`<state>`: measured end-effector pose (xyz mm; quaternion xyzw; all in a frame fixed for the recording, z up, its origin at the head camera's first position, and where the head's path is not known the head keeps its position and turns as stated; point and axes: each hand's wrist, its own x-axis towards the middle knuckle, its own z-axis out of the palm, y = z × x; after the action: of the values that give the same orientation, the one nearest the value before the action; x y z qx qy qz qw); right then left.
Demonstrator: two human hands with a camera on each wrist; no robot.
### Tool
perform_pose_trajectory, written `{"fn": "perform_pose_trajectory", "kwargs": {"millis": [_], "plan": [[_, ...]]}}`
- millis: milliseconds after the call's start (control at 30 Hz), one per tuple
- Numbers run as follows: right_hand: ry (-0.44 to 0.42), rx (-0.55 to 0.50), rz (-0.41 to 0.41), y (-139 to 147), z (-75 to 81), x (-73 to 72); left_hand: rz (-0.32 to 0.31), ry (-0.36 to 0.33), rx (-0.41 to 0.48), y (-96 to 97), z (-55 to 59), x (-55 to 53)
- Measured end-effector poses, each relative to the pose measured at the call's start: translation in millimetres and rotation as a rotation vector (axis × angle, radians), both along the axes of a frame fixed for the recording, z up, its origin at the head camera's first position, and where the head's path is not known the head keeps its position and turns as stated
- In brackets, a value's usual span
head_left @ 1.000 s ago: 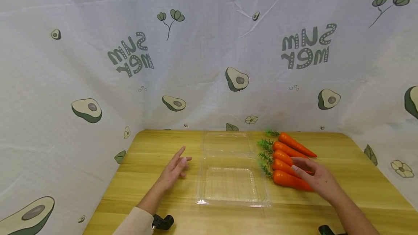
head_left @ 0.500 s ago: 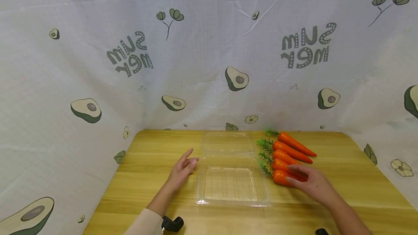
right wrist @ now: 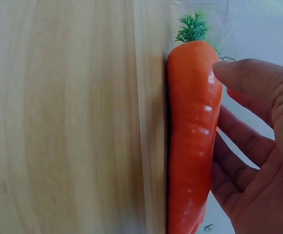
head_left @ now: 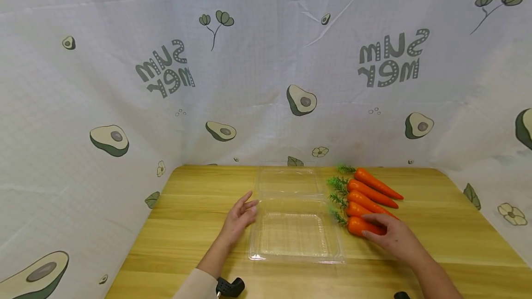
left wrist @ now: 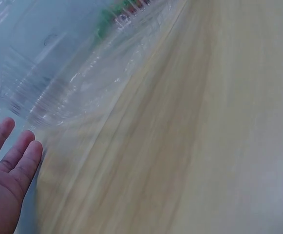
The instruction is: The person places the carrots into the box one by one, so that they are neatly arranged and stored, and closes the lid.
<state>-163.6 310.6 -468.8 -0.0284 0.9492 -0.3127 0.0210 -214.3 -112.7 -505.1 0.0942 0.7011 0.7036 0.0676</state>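
My right hand (head_left: 396, 239) is over the nearest orange carrot (head_left: 360, 226), which has a green leafy top and lies on the table. In the right wrist view the thumb rests at the carrot's (right wrist: 192, 112) thick end and the other fingers bend behind it. Several more carrots (head_left: 374, 193) lie fanned out beyond it, leafy tops to the left. My left hand (head_left: 237, 223) is loosely spread with its fingertips right at the left rim of a clear plastic clamshell box (head_left: 295, 257). In the left wrist view its fingers (left wrist: 22, 151) are extended and hold nothing.
The box's hinged lid (head_left: 291, 182) lies folded back toward the far edge of the wooden table (head_left: 199, 183). A white cloth (head_left: 249, 59) printed with avocados hangs behind and on both sides. A black wrist device (head_left: 229, 287) is on the left wrist.
My left hand has moved right to the box's rim. My right hand has come nearer and lower, from above the middle carrots onto the nearest one. The box has stayed put.
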Motion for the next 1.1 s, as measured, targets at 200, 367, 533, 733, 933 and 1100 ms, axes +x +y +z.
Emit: {"fn": "perform_pose_trajectory", "kwargs": {"millis": [200,367,533,733,933,1100], "plan": [[0.014,0.002,0.003,-1,-2.2,-0.9,0.020,-0.020,0.020,5.3,-2.0,-1.7],[0.005,0.008,0.005,0,-4.6,-1.7,0.045,-0.026,0.047,10.9,-1.1,-6.5],[-0.018,0.009,0.004,-1,-4.6,-1.0,0.051,-0.028,0.070,15.5,-1.3,-10.6],[-0.011,0.011,0.015,0,-5.8,-0.3,0.058,-0.039,0.141,20.4,-5.1,-15.7],[-0.024,-0.006,0.024,0,-8.2,-0.1,0.047,-0.053,0.242,24.4,-9.9,-20.7],[-0.015,0.004,0.027,0,-9.6,0.3,0.046,-0.060,0.292,25.1,-13.6,-21.5]]}}
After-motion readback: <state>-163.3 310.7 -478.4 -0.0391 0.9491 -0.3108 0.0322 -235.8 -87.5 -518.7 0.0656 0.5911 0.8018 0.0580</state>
